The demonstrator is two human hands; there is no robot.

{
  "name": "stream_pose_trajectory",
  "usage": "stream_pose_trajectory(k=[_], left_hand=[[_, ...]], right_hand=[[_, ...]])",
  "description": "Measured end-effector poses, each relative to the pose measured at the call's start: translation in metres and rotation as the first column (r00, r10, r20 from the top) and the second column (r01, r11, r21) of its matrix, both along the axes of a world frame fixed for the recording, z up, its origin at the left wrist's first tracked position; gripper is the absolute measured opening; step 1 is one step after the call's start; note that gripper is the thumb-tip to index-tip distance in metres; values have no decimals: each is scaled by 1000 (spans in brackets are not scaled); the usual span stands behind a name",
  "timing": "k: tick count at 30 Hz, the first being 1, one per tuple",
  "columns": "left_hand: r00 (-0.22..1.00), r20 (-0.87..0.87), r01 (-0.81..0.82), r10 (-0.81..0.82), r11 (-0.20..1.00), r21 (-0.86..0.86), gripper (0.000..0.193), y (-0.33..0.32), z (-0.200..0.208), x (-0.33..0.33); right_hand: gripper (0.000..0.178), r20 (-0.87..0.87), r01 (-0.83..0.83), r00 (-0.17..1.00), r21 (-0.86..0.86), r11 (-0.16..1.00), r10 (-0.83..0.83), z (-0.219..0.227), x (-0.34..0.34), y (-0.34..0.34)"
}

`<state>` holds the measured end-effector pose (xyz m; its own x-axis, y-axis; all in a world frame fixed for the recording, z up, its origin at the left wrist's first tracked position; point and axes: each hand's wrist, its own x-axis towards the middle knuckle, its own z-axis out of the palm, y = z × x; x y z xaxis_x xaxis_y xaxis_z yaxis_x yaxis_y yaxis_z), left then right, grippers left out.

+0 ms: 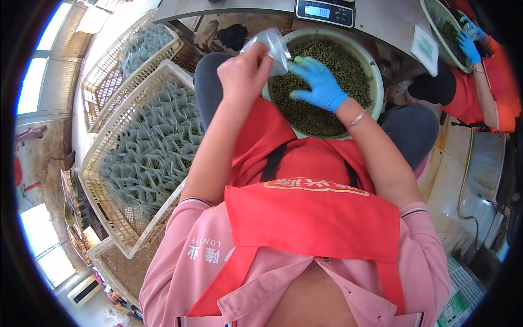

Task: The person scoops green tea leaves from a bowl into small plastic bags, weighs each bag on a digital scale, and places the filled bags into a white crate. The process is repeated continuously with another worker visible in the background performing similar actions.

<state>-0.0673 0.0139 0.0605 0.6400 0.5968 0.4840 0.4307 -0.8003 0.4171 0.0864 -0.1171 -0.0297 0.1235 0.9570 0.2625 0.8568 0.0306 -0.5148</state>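
Observation:
My bare left hand [244,72] is closed on the edge of a clear plastic bag [278,53], which hangs over the near-left rim of a wide pale-green basin [377,82]. Small dark-green grains, like green peppercorns [348,71], fill much of this basin between my knees. In a blue glove, my right hand [318,86] lies flat over the grains, fingers spread, with its fingertips close to the bag. Whether anything is in the bag I cannot tell.
At my left stands a cream plastic crate [87,177] packed with filled clear bags [152,147]; another crate [92,92] is behind it. A digital scale [325,12] sits on the metal table [248,6] ahead. A blue-gloved co-worker's hand [467,46] is at a second basin [436,30], right.

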Motion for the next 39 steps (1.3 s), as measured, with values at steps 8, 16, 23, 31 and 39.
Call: stream_pose_trajectory(k=[8, 16, 23, 31, 39], left_hand=[[995, 57, -48, 85, 879, -473, 17, 2, -2, 8], [999, 28, -11, 40, 743, -669, 17, -1, -40, 34], [998, 25, -20, 59, 663, -748, 18, 9, -50, 41], [1000, 21, 2, 16, 735, -678, 19, 2, -63, 53], [993, -79, 25, -92, 794, -608, 21, -16, -60, 73]], right_hand=[[26, 179, 34, 984, -125, 992, -11, -45, 0, 6], [41, -431, 359, 839, -21, 933, -333, -42, 57, -30], [47, 360, 196, 915, -9, 981, -180, -44, 0, -48], [21, -895, 538, 303, -123, 834, -327, -8, 49, -20], [24, -944, 445, -293, -274, 852, -150, 15, 62, -28]])
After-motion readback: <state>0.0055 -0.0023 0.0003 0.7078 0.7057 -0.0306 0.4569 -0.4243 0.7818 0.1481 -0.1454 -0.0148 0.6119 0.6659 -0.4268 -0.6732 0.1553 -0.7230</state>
